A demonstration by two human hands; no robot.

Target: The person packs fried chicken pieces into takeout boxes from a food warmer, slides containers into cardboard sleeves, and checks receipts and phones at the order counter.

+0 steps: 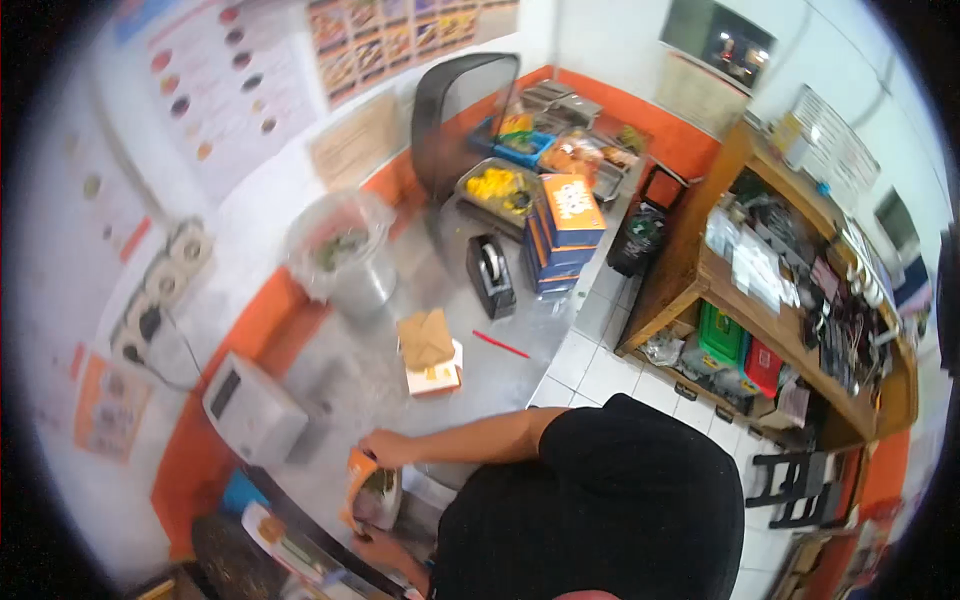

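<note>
An open orange carton [358, 487] with greenish and dark contents sits at the near edge of the steel table. My right hand [385, 449] grips its upper end, thumb and fingers closed on the rim. At the lower end my left hand [376, 548] is closed on the same carton, its fingers partly hidden. Beyond my right hand lie brown paper packets [426, 340] on a white and orange card stack. A red stick [501, 344] rests apart from them. To the left stands a white scale-like device [253, 411].
A lined clear bucket [350, 262] stands by the wall. Further back are a black tape dispenser [490, 277], stacked blue-and-orange boxes [570, 215] and a metal tray [476, 211] of yellow items. A wooden shelf [690, 285] with loaded compartments stands across the tiled floor [597, 362].
</note>
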